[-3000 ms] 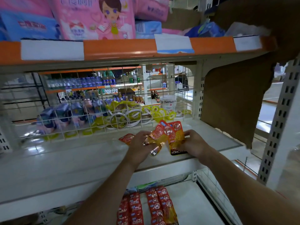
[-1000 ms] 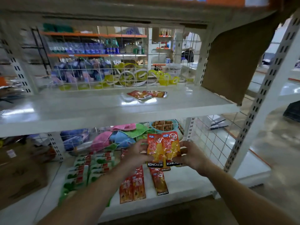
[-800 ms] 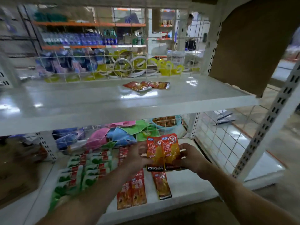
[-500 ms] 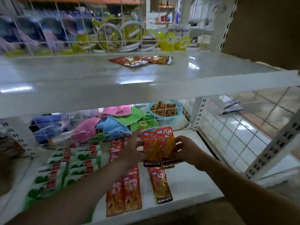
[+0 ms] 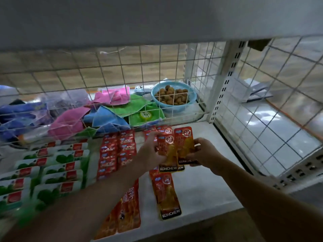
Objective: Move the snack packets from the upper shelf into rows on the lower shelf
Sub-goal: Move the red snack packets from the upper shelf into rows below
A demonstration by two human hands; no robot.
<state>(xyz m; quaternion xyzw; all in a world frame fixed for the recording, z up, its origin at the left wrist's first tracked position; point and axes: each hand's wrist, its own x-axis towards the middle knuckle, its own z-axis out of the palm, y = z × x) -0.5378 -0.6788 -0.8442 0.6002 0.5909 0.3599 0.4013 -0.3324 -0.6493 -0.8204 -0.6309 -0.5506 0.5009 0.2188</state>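
Observation:
Both hands hold a small fan of orange-red snack packets [image 5: 176, 147] just above the white lower shelf [image 5: 206, 189]. My left hand [image 5: 150, 152] grips the fan's left side and my right hand [image 5: 202, 154] pinches its right edge. Below them one packet of the same kind [image 5: 167, 194] lies flat on the shelf. To its left run rows of red packets [image 5: 116, 151], and more lie near the front edge [image 5: 125, 217]. The upper shelf [image 5: 157, 20] shows only its grey underside; its top is hidden.
Green-and-white packets [image 5: 49, 173] lie in rows at the left. A wire grid [image 5: 122, 88] backs the shelf; behind it are coloured cloths [image 5: 108, 114] and a blue bowl of brown balls [image 5: 173, 96]. A wire side panel [image 5: 272, 109] closes the right.
The view has dropped from the upper shelf to the lower one. Both hands carried the fan of packets down from the upper shelf and now hold it low over the lower shelf.

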